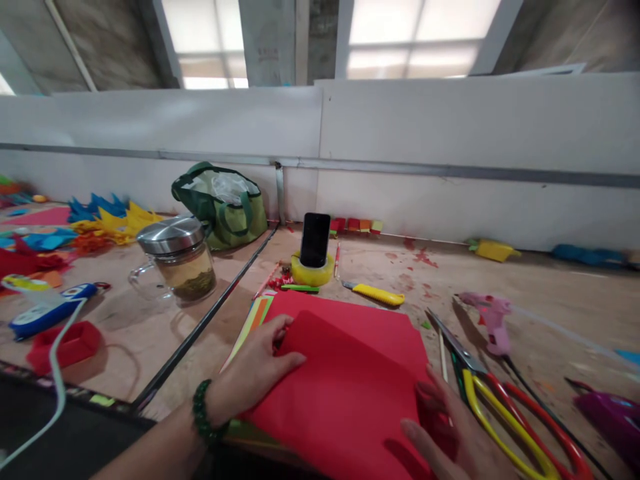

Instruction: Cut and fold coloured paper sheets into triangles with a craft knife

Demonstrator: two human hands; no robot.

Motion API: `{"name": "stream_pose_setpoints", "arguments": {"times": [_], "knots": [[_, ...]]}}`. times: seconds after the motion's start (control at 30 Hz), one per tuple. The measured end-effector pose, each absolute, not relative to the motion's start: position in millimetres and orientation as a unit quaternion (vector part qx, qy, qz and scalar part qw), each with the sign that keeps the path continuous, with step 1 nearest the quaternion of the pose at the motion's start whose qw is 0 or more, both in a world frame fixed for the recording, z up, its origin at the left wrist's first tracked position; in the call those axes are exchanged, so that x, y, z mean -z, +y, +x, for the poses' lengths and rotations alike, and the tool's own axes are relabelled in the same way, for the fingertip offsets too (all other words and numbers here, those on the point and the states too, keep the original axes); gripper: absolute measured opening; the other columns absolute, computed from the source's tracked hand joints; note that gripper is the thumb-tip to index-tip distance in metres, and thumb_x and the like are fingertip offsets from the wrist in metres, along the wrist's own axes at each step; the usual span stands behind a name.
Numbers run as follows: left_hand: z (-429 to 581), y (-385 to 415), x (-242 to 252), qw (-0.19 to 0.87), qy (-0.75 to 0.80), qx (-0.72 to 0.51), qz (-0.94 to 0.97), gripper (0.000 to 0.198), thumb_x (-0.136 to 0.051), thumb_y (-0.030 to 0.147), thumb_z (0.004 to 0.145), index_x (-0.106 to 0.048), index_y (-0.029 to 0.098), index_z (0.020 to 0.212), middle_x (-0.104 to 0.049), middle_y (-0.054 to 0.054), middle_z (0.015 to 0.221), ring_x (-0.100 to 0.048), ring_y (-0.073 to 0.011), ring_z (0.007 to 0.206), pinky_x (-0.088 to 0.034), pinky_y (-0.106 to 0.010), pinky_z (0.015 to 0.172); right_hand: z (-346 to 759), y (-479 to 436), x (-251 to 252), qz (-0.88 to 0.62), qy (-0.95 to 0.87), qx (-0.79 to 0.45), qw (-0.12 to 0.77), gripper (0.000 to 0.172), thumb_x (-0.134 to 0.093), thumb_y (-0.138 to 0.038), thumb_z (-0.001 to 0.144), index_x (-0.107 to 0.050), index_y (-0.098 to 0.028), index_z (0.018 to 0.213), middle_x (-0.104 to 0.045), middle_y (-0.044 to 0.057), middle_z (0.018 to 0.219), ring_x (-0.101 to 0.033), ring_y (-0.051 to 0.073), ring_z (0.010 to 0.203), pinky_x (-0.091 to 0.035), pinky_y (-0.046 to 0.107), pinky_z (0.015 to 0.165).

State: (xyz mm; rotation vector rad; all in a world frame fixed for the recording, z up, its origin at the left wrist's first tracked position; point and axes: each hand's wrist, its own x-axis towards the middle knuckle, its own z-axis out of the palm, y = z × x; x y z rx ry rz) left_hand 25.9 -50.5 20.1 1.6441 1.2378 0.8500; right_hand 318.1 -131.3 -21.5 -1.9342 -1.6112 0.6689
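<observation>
A sheet of red paper (345, 373) lies before me over a stack of coloured sheets (254, 323), whose yellow, orange and green edges show at the left. My left hand (257, 367), with a green bead bracelet (201, 410) at the wrist, grips the sheet's left edge, thumb on top. At the right edge my right hand (457, 427) holds the paper between thumb and curled fingers, which are partly in shadow. Scissors (480, 373) with yellow and red handles lie just right of that hand. A yellow utility knife (377, 293) rests beyond the paper.
A phone (315, 240) stands in a yellow tape roll (313, 270). To the left are a glass tea mug (187, 267), a green bag (235, 217) and folded paper pieces (120, 220). A pink glue gun (493, 320) and its cord lie right. A white panel (450, 127) bounds the back.
</observation>
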Motion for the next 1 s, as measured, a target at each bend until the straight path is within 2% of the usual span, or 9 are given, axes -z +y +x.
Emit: {"name": "stream_pose_setpoints", "arguments": {"times": [0.1,0.2,0.3,0.4,0.47,0.57,0.67,0.77,1.0], "knots": [[22,-40,-49,0.537,0.408,-0.413,0.612,0.030,-0.069,0.029,0.077,-0.064,0.014,0.102,-0.071,-0.008,0.100,-0.066,-0.0235,0.091,-0.053,-0.032,0.078,320,-117,4,-0.691,-0.571,-0.297,0.330,0.079,-0.056,-0.059,0.077,-0.038,-0.017,0.142,-0.056,0.015,0.134,-0.052,0.033,0.123,-0.043,0.047,0.102],[20,-21,-77,0.584,0.357,-0.448,0.575,0.025,-0.075,0.023,0.070,-0.069,0.014,0.093,-0.073,-0.006,0.091,-0.067,-0.0224,0.086,-0.054,-0.032,0.078,316,-90,-28,-0.611,-0.569,-0.374,0.403,0.060,-0.057,-0.054,0.080,-0.051,-0.025,0.132,-0.059,0.010,0.132,-0.054,0.031,0.121,-0.049,0.041,0.096],[26,3,-94,0.601,0.327,-0.485,0.545,0.022,-0.078,0.017,0.064,-0.071,0.013,0.086,-0.073,-0.004,0.083,-0.068,-0.0191,0.077,-0.054,-0.030,0.076,313,-55,-60,-0.564,-0.568,-0.385,0.459,0.045,-0.067,-0.050,0.073,-0.066,-0.026,0.111,-0.069,0.007,0.118,-0.061,0.030,0.113,-0.054,0.037,0.089],[36,25,-108,0.623,0.299,-0.499,0.524,0.025,-0.079,0.013,0.060,-0.071,0.012,0.084,-0.073,-0.004,0.079,-0.068,-0.0170,0.070,-0.054,-0.028,0.072,314,-20,-89,-0.528,-0.530,-0.436,0.500,0.038,-0.072,-0.047,0.070,-0.070,-0.022,0.099,-0.075,0.007,0.101,-0.069,0.029,0.096,-0.057,0.037,0.080],[41,37,-118,0.631,0.277,-0.513,0.512,0.027,-0.079,0.012,0.058,-0.071,0.012,0.084,-0.074,-0.003,0.078,-0.068,-0.0165,0.068,-0.054,-0.027,0.069,313,0,-108,-0.499,-0.503,-0.453,0.542,0.039,-0.077,-0.045,0.066,-0.070,-0.020,0.096,-0.076,0.008,0.095,-0.072,0.026,0.085,-0.057,0.036,0.074],[41,48,-129,0.635,0.241,-0.549,0.486,0.028,-0.079,0.011,0.057,-0.071,0.013,0.084,-0.074,-0.003,0.076,-0.069,-0.0167,0.067,-0.054,-0.026,0.068,306,19,-135,-0.467,-0.519,-0.409,0.588,0.045,-0.081,-0.041,0.063,-0.068,-0.020,0.101,-0.075,0.007,0.099,-0.071,0.023,0.088,-0.056,0.032,0.077],[33,54,-133,0.644,0.216,-0.558,0.476,0.028,-0.079,0.010,0.059,-0.070,0.013,0.086,-0.075,-0.003,0.080,-0.070,-0.0169,0.069,-0.055,-0.025,0.070,299,25,-149,-0.452,-0.555,-0.400,0.573,0.049,-0.083,-0.039,0.060,-0.069,-0.018,0.102,-0.075,0.008,0.100,-0.069,0.025,0.094,-0.055,0.034,0.080],[27,57,-131,0.663,0.210,-0.543,0.470,0.029,-0.079,0.008,0.061,-0.069,0.013,0.087,-0.075,-0.004,0.082,-0.070,-0.0161,0.069,-0.056,-0.023,0.068,293,24,-147,-0.420,-0.559,-0.431,0.570,0.043,-0.086,-0.037,0.053,-0.074,-0.017,0.089,-0.076,0.008,0.091,-0.070,0.027,0.088,-0.056,0.038,0.079],[39,56,-122,0.647,0.269,-0.549,0.457,0.028,-0.077,0.033,0.073,-0.068,0.011,0.089,-0.075,-0.008,0.079,-0.071,-0.0188,0.068,-0.057,-0.024,0.062,287,13,-138,-0.439,-0.538,-0.379,0.612,0.034,-0.084,-0.038,0.056,-0.076,-0.018,0.082,-0.077,0.004,0.083,-0.071,0.025,0.073,-0.059,0.035,0.066]]}}
